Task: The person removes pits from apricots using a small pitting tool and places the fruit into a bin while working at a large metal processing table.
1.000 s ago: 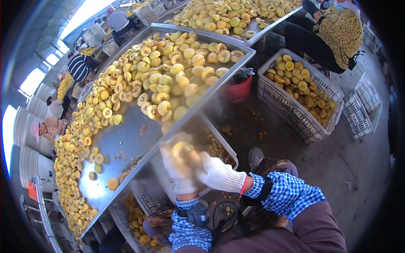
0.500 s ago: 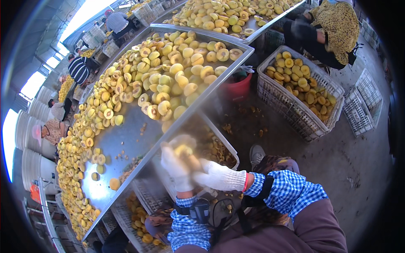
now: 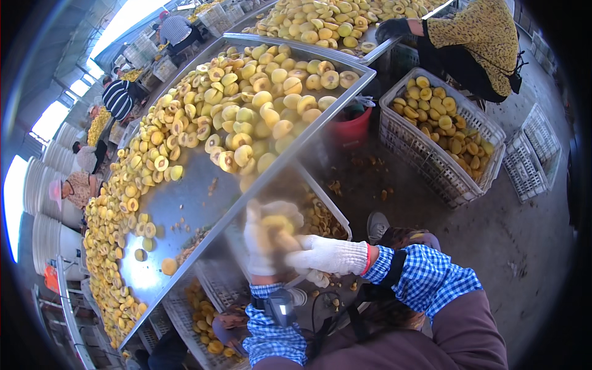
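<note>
In front of the metal table's near edge, my left hand (image 3: 259, 243), in a white glove, is closed round a yellow peach (image 3: 277, 227); blur softens its outline. My right hand (image 3: 330, 254), gloved too, meets it from the right with fingers bent and pressed together against the fruit. Something tan and narrow shows at those fingertips, too smeared to name. Many halved peaches (image 3: 237, 132), yellow to greenish with brownish hollows, are heaped on the table (image 3: 191, 191) just beyond both hands.
Below the hands stands a crate (image 3: 330, 209) holding brownish pieces. A white crate of peaches (image 3: 425, 163) stands to the right, past a red bucket (image 3: 351, 129). A co-worker (image 3: 475, 43) sits at the upper right; other people (image 3: 117, 98) work along the left.
My right hand has shifted slightly right, and both hands remain together at the peach. At the upper right, the co-worker's dark-gloved hand has moved to the other table's edge.
</note>
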The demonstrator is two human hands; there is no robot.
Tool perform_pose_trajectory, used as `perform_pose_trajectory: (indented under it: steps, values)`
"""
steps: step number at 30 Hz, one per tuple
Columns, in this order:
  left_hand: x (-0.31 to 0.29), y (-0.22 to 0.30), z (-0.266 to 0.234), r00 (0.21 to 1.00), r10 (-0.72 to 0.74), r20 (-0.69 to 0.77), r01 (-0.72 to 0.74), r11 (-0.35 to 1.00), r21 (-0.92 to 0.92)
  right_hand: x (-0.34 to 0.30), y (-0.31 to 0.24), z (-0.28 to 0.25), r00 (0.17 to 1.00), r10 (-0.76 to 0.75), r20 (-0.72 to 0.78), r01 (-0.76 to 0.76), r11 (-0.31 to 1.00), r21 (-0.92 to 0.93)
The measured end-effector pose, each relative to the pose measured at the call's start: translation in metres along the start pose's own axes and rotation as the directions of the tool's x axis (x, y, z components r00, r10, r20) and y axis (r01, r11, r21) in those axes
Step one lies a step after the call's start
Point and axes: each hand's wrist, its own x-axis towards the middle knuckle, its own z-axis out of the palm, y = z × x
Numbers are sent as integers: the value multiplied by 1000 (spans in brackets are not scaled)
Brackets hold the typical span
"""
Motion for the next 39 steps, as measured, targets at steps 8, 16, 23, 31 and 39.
perform_pose_trajectory:
  steps: [8, 16, 23, 31, 39]
  values:
    - [-3, 13, 2, 996, -91, 3, 90, 992, 87, 5, 2, -6, 958, 28, 284, -185, 820, 541]
    - [-20, 28, -20, 970, -240, -44, 241, 971, 14, 7, -11, 20, 958, 173, 227, -259, 860, 440]
    - [-49, 42, -141, 703, 391, -594, -164, 902, 399, 13, 0, 9, 986, 165, 29, -168, 965, 202]
    - [-12, 103, -154, 704, 688, -176, 252, -10, 968, 10, 19, -13, 988, 157, -8, -157, 988, 6]
    - [181, 73, -97, 863, 473, -179, 175, 53, 983, 1, -6, -14, 973, 38, -227, -37, 999, 10]
